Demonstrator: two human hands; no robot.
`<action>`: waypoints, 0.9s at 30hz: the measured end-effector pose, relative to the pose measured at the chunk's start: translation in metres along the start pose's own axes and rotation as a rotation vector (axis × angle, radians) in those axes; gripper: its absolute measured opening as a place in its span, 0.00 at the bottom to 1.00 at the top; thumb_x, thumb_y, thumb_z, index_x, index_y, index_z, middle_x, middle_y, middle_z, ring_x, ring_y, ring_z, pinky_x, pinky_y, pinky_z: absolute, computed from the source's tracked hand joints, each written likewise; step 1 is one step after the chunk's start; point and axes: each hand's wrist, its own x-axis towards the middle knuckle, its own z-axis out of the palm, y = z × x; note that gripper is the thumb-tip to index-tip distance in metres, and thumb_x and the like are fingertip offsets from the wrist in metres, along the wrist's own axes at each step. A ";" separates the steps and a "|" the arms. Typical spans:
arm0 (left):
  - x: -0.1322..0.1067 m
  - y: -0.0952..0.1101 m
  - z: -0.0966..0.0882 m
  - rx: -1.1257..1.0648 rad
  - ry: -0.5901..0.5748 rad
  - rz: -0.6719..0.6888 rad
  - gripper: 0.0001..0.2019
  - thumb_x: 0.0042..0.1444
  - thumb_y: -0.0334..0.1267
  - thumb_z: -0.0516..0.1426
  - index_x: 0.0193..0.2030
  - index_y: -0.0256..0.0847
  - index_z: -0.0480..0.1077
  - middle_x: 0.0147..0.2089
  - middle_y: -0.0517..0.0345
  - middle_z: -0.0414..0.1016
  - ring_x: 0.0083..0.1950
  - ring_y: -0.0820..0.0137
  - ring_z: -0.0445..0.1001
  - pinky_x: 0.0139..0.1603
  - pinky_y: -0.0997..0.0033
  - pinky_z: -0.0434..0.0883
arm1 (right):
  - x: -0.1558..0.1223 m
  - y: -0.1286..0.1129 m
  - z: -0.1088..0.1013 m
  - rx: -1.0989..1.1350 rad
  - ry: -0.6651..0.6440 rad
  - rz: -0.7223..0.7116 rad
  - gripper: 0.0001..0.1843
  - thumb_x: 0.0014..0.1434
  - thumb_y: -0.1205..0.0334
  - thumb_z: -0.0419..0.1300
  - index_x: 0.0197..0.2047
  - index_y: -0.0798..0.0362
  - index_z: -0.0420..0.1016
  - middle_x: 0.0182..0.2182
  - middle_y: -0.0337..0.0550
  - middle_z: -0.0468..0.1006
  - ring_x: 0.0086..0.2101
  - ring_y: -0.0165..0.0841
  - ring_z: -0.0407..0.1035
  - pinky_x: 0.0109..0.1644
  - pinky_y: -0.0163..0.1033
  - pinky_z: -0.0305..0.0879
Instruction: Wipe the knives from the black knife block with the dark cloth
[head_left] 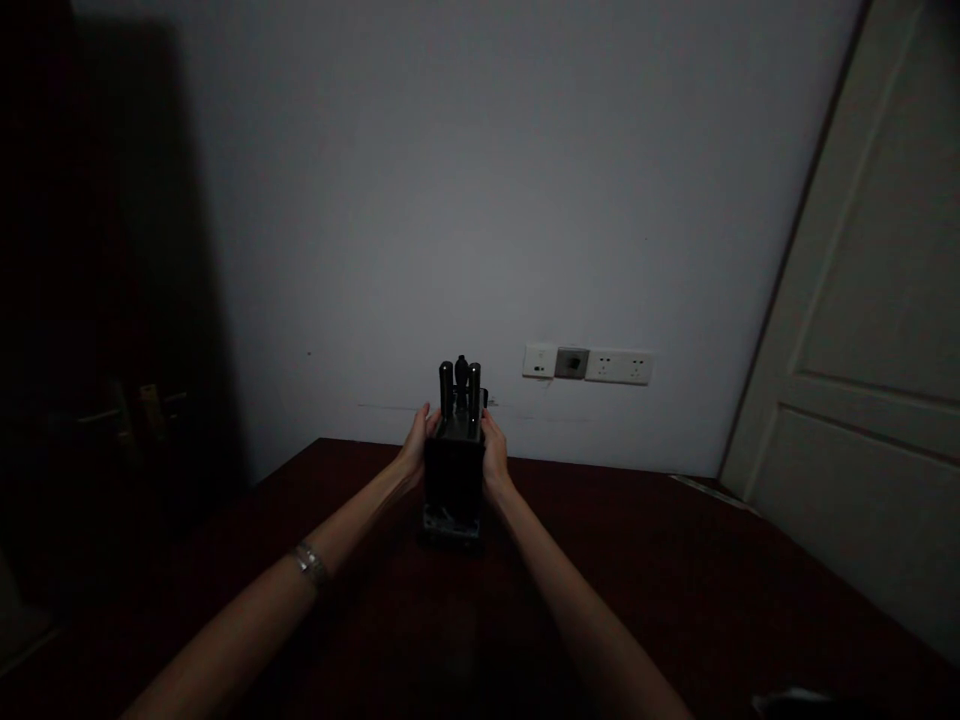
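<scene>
Dim room: pale wall (420, 200) far, door (885, 400) right. Dark red table (600, 560) below, far edge against wall. Block (454, 475) upright mid-table, toward wall; whether resting or lifted, too dark to tell. Your left hand (412, 447) and right hand (495, 455) clamp its sides: press evenly, palms level, handles (446, 388) pointing up.

Both arms (577, 595) outstretched forward, hands (495, 455) turned inward

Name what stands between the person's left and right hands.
In the head view, a dark block with upright handles stands between left hand and right hand.
</scene>
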 end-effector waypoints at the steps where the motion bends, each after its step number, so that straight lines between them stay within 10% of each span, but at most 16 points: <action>1: 0.001 -0.005 0.017 -0.019 -0.034 0.004 0.25 0.59 0.52 0.43 0.55 0.38 0.64 0.44 0.55 0.75 0.40 0.66 0.74 0.46 0.68 0.67 | 0.002 -0.011 -0.016 0.010 0.021 0.000 0.28 0.53 0.52 0.50 0.54 0.57 0.65 0.54 0.43 0.67 0.55 0.38 0.58 0.59 0.45 0.51; 15: 0.004 -0.111 0.222 -0.370 -0.308 -0.116 0.20 0.57 0.51 0.46 0.39 0.37 0.72 0.32 0.57 0.76 0.38 0.68 0.74 0.48 0.69 0.66 | -0.012 -0.133 -0.236 -0.009 0.205 0.030 0.17 0.45 0.57 0.60 0.40 0.50 0.76 0.38 0.35 0.79 0.46 0.37 0.68 0.54 0.43 0.61; 27: 0.002 -0.179 0.287 -0.427 -0.383 -0.208 0.23 0.55 0.54 0.47 0.36 0.35 0.72 0.30 0.54 0.76 0.35 0.66 0.74 0.45 0.68 0.67 | -0.036 -0.160 -0.325 -0.060 0.234 0.150 0.18 0.49 0.59 0.58 0.44 0.51 0.73 0.37 0.38 0.80 0.42 0.38 0.72 0.51 0.44 0.65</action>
